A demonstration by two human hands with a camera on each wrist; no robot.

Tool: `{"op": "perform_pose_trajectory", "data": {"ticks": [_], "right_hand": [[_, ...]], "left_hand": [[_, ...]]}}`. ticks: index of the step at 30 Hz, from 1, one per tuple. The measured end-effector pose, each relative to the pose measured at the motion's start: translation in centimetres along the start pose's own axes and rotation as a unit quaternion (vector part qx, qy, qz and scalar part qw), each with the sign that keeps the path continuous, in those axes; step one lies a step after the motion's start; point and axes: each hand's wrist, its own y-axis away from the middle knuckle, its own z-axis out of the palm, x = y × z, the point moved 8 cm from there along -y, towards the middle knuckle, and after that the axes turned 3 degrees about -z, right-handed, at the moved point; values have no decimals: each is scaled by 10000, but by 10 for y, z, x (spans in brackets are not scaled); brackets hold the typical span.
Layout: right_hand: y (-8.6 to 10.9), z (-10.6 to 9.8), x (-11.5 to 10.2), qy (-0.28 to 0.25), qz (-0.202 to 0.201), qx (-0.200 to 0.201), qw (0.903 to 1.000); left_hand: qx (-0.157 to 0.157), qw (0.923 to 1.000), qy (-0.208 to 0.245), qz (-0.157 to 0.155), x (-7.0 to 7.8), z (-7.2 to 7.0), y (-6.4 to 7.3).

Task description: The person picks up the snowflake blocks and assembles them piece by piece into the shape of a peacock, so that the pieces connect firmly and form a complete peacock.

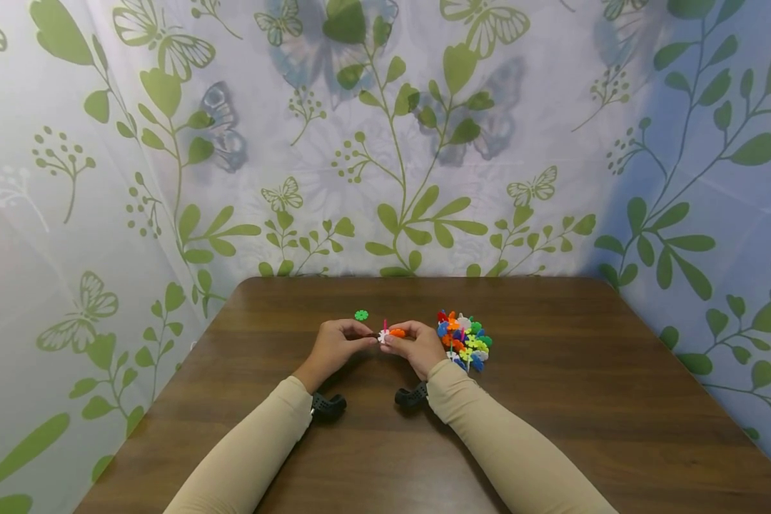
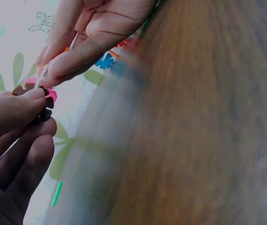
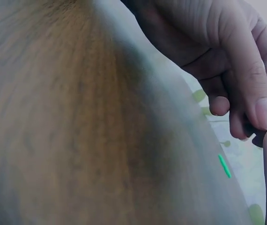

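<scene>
My left hand (image 1: 337, 346) pinches a brown flower-shaped disc (image 2: 48, 102) between thumb and fingers. Facing it, my right hand (image 1: 422, 350) pinches a white flower disc (image 1: 382, 337), seen nearly edge-on in the left wrist view. A pink flower disc (image 1: 385, 325) and an orange flower disc (image 1: 397, 333) sit close to the white one, between the hands. The brown and white discs meet at the fingertips; fingers hide how far they interlock. In the right wrist view, the brown disc is partly covered by the left thumb.
A green flower disc (image 1: 361, 315) lies on the wooden table (image 1: 552, 414) beyond the left hand. To the right of the right hand is a heap of multicoloured flower discs (image 1: 467, 341). A patterned cloth (image 1: 334, 214) hangs behind the table's far edge.
</scene>
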Motion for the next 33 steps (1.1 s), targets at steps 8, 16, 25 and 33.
{"op": "perform_pose_trajectory", "data": {"ticks": [8, 16, 25, 33], "right_hand": [[-1, 0, -1, 150, -24, -4, 9999], [-1, 1, 0, 158, -139, -100, 9997], [0, -1, -1, 169, -142, -12, 9998], [-4, -9, 0, -80, -94, 405, 9991]], "left_hand": [[-33, 9999, -63, 89, 1, 2, -1], [-224, 9966, 778, -161, -8, 2, -2], [-268, 9946, 1003, 14, -8, 3, -1], [21, 9971, 757, -49, -7, 0, -2]]}}
